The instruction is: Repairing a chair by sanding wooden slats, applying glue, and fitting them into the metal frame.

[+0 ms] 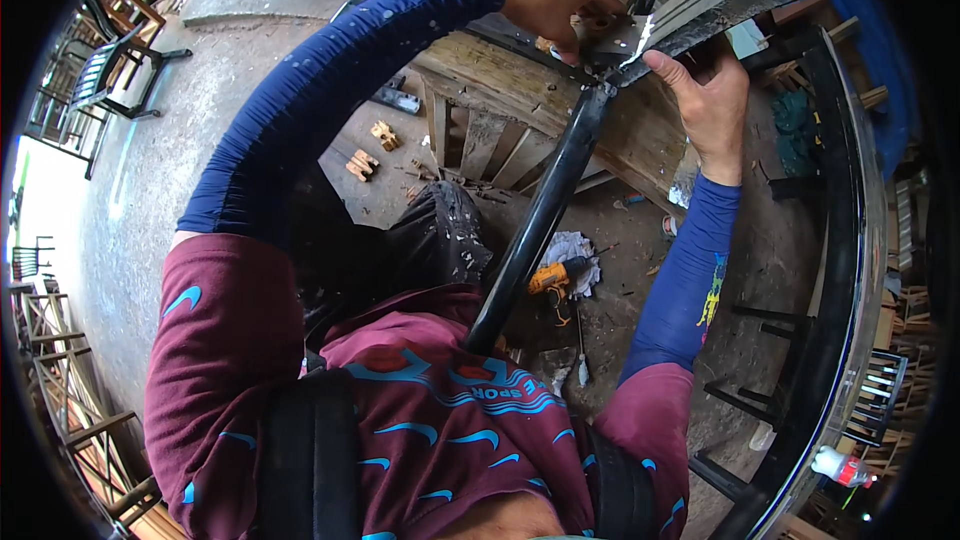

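Note:
At the top centre, my left hand (556,2) reaches over a worn wooden bench (500,80). Its fingers curl down beside a joint between dark pieces, closed on something small that I cannot make out. My right hand (708,105) grips the end of a grooved dark rail (745,2) from beneath, the thumb pressed on its edge. White smears mark the rail near that end. A glossy black post (545,225) slants from the joint down toward my body.
Below the bench, a yellow cordless drill (552,276) lies by a white rag (572,248) and a screwdriver (583,370). Wooden blocks (362,165) are on the floor to the left. A long black frame (835,240) borders the right, near a bottle (842,467). Chairs (95,80) stand far left.

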A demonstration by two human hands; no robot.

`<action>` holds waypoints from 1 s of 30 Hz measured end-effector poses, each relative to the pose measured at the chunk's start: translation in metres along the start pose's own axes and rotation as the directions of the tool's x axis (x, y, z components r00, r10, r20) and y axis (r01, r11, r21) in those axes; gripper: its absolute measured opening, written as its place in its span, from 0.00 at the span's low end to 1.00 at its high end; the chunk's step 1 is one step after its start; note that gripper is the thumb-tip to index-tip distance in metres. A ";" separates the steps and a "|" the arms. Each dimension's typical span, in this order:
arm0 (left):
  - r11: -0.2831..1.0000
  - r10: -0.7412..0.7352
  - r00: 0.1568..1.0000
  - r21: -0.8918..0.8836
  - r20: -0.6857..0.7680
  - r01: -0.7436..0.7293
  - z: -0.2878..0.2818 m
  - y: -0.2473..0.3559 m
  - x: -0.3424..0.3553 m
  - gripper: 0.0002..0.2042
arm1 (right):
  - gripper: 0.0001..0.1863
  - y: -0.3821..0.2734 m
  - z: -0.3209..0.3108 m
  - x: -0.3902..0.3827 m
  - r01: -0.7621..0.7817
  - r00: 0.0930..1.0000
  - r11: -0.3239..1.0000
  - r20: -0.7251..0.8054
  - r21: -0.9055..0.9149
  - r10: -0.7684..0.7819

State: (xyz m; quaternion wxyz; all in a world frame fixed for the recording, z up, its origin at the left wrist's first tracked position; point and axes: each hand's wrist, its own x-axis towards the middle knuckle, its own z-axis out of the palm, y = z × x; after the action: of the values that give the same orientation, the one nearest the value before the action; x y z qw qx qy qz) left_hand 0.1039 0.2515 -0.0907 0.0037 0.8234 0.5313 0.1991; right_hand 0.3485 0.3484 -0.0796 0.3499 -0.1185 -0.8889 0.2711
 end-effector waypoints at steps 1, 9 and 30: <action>0.999 0.002 1.000 0.045 0.005 -0.003 -0.002 0.001 -0.001 0.34 | 0.23 0.002 0.001 -0.001 0.006 1.000 1.000 -0.018 0.011 -0.006; 0.972 -0.128 0.978 0.219 0.166 0.090 -0.017 0.032 0.003 0.25 | 0.24 0.007 -0.003 -0.005 -0.011 0.999 0.999 0.033 -0.047 0.012; 0.944 -0.143 0.969 0.323 0.203 0.072 0.001 0.024 0.011 0.33 | 0.25 0.052 0.027 -0.033 -0.052 0.994 0.943 -0.070 0.329 0.079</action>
State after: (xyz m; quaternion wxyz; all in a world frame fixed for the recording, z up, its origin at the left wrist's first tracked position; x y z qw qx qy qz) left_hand 0.1290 0.2514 -0.0832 -0.0562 0.8003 0.5967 0.0179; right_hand 0.3548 0.3674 -0.1437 0.3916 -0.0992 -0.8122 0.4210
